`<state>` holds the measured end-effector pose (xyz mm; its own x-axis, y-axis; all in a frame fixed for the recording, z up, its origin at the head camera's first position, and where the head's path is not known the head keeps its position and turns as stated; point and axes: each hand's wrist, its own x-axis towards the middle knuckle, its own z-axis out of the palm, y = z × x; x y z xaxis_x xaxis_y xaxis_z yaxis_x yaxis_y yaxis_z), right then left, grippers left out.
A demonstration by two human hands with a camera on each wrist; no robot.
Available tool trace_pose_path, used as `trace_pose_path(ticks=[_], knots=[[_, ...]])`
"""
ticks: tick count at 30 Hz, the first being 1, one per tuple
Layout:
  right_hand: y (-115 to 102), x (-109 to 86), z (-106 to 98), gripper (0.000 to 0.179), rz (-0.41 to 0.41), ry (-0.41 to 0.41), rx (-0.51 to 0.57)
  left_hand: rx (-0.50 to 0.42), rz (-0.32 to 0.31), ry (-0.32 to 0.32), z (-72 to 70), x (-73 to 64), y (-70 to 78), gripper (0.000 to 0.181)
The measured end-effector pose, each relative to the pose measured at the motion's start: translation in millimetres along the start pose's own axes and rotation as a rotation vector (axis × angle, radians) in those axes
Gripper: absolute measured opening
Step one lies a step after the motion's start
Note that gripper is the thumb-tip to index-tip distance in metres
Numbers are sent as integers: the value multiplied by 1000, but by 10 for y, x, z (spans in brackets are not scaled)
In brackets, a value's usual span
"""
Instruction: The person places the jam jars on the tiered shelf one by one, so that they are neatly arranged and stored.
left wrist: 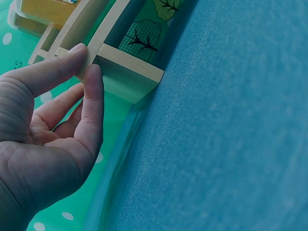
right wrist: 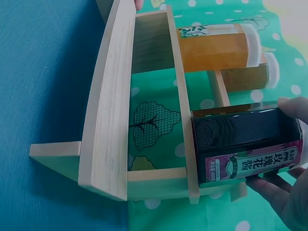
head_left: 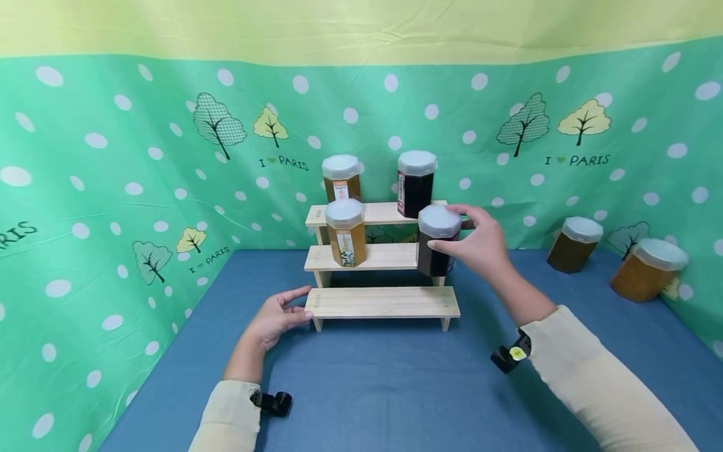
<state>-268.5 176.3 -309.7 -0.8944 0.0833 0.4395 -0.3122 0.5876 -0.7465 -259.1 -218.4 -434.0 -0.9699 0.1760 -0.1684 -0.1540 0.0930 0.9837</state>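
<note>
A three-step wooden display stand [head_left: 384,302] stands on the blue cloth. My left hand [head_left: 279,319] pinches the left end of its lowest step between thumb and fingers; the left wrist view shows the thumb [left wrist: 62,67] at the board's corner. With thumb and fingers around its upper part, my right hand [head_left: 482,242] holds a dark jar [right wrist: 240,132] with a whitish lid and a purple label. Its base is at the right end of the middle step, overlapping the front edge; whether it fully rests there I cannot tell.
An amber jar [head_left: 349,242] stands on the middle step's left. On the top step are a brown-amber jar [head_left: 351,186] and another dark jar [head_left: 418,191]. Two more jars, one brown [head_left: 570,251] and one amber [head_left: 641,276], stand far right by the green dotted curtain [head_left: 361,125].
</note>
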Motion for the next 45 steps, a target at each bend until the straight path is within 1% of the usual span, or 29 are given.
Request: trace_pose_path(ticks=[3, 8, 13, 18, 23, 31, 37, 42, 45], knots=[[-7, 22, 66, 70, -26, 6, 11, 1, 7, -15, -7, -8, -2, 72], [-37, 66, 162, 71, -69, 14, 2, 0, -4, -6, -1, -10, 7, 72], [-70, 105, 224, 73, -109, 29, -73, -8, -13, 3, 0, -4, 14, 71], [-92, 134, 282, 74, -151, 46, -139, 8, -3, -8, -15, 6, 8, 73], [-96, 144, 333, 74, -166, 71, -169, 6, -12, 7, -11, 15, 3, 71], [-102, 146, 380, 74, -178, 95, -187, 9, -7, -3, -7, 6, 2, 72], [-84, 136, 377, 74, -189, 92, -173, 0, 3, -11, -9, 12, -5, 71], [5, 107, 333, 72, -194, 87, -77, 0, -9, -4, 9, 12, -4, 71], [43, 76, 298, 68, -222, 89, -33, 1, -7, 1, 7, 1, 4, 71]])
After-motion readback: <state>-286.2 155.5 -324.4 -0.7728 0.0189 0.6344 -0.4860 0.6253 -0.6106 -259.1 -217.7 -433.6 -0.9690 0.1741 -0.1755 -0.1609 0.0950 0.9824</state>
